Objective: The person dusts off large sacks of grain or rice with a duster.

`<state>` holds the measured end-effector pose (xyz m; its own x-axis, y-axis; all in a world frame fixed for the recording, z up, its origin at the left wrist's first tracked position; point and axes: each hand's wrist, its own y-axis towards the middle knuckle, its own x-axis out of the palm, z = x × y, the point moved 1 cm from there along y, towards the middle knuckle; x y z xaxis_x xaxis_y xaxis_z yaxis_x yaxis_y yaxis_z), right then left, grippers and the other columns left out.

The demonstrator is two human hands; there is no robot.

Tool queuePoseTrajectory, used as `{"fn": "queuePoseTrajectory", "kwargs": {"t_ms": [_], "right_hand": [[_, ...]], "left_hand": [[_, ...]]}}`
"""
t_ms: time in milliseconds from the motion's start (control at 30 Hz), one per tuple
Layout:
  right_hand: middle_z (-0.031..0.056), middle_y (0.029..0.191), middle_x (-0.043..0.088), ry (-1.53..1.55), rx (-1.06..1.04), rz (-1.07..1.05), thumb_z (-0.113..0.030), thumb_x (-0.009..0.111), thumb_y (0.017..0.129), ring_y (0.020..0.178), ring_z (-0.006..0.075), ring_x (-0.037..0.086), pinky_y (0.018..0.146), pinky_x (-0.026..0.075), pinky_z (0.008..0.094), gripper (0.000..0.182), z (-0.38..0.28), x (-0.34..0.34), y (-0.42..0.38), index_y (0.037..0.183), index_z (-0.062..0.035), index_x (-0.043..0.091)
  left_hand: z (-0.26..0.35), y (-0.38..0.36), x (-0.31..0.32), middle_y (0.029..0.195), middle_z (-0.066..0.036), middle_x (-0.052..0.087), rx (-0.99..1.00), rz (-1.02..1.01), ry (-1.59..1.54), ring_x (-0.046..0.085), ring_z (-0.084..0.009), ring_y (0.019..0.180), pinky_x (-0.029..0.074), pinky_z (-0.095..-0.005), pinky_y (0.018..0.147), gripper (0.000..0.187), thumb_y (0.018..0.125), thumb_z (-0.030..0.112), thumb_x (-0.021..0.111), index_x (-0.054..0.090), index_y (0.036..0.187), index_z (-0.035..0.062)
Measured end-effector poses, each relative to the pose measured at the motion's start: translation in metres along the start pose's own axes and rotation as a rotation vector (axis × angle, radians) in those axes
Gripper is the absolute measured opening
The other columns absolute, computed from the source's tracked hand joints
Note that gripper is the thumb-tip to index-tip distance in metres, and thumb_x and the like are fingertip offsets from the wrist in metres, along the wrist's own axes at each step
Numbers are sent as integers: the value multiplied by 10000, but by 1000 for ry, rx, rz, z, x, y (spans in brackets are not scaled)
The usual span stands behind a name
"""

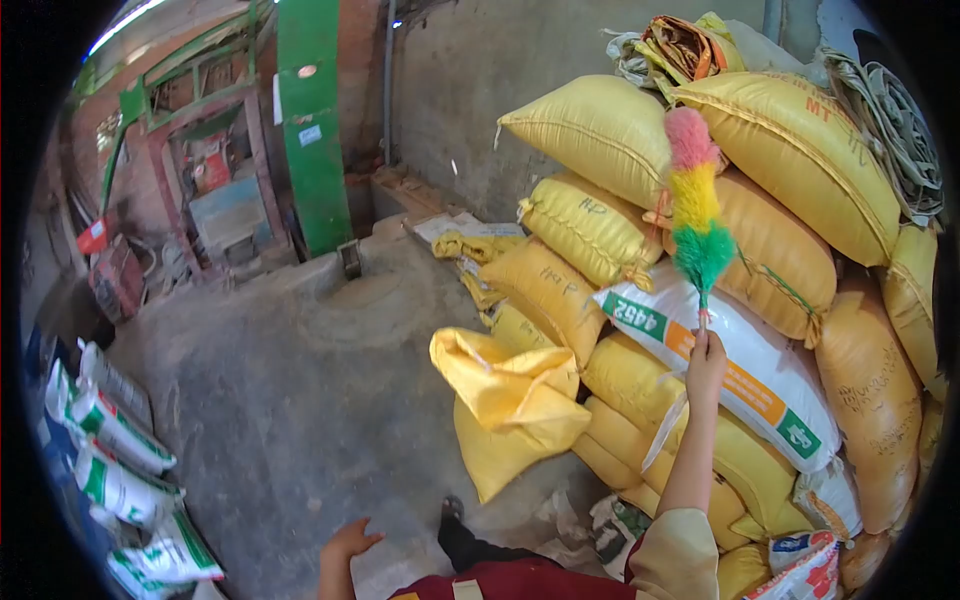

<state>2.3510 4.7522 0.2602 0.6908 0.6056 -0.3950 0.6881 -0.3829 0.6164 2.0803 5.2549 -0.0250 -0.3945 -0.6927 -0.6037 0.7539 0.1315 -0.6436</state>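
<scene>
A feather duster (pixel 697 200), banded pink, yellow and green, points up and away from me. My right hand (pixel 706 362) is closed round its handle, with the arm stretched out over the stacked sacks. The duster's head is in front of a bulging yellow sack (pixel 780 130) and an orange one (pixel 770 240). Below the hand lies a white sack (pixel 735 370) marked 4452, with green and orange bands. My left hand (pixel 352 538) hangs low over the floor, fingers apart and holding nothing. An open-topped yellow sack (pixel 510 400) stands between the left hand and the stack.
White and green sacks (pixel 125 430) line the left side. A green pillar (pixel 312 130) rises at the back near machinery (pixel 215 190). Folded sacks (pixel 690 45) lie on top of the stack. Crumpled bags (pixel 610 525) lie by my feet on the concrete floor (pixel 280 400).
</scene>
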Motion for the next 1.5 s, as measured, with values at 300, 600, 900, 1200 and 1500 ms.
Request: {"fn": "queuePoseTrajectory", "kwargs": {"t_ms": [300, 600, 900, 1200, 1500], "right_hand": [[228, 727, 550, 31, 59, 168, -213, 415, 887, 648, 328, 528, 602, 409, 384, 280, -37, 202, 82, 883, 46, 521], [191, 674, 558, -222, 40, -236, -245, 439, 876, 632, 309, 543, 599, 420, 383, 286, -74, 222, 97, 842, 12, 560], [215, 806, 578, -137, 262, -66, -266, 417, 883, 774, 347, 558, 691, 426, 411, 313, -93, 282, 134, 935, 14, 546], [196, 674, 559, -281, 352, 171, -285, 485, 856, 624, 342, 551, 567, 428, 398, 280, -107, 290, 74, 807, -14, 534], [179, 708, 590, -697, 568, -455, -412, 410, 859, 696, 365, 575, 622, 451, 453, 387, -104, 250, -72, 800, -58, 556]], "left_hand": [[20, 83, -156, 1193, -222, 468, -83, 117, -12, 466, -333, 1098, 391, -380, 893, 722, 740, 451, 590, 366, 1256, -2], [34, 212, -229, 1194, -230, 465, 36, -91, 177, 437, -335, 1127, 359, -367, 935, 701, 742, 417, 583, 363, 1259, -2], [143, 298, -376, 1236, -230, 424, 224, 48, 227, 414, -329, 1152, 347, -369, 943, 679, 785, 415, 523, 330, 1276, -13], [165, 406, -359, 1287, -204, 376, 461, -289, 709, 364, -313, 1192, 311, -383, 970, 697, 780, 459, 517, 336, 1274, 2], [234, 431, -299, 1196, -206, 471, 785, -412, 650, 451, -323, 1110, 370, -368, 916, 696, 777, 475, 530, 344, 1267, 18]]}}
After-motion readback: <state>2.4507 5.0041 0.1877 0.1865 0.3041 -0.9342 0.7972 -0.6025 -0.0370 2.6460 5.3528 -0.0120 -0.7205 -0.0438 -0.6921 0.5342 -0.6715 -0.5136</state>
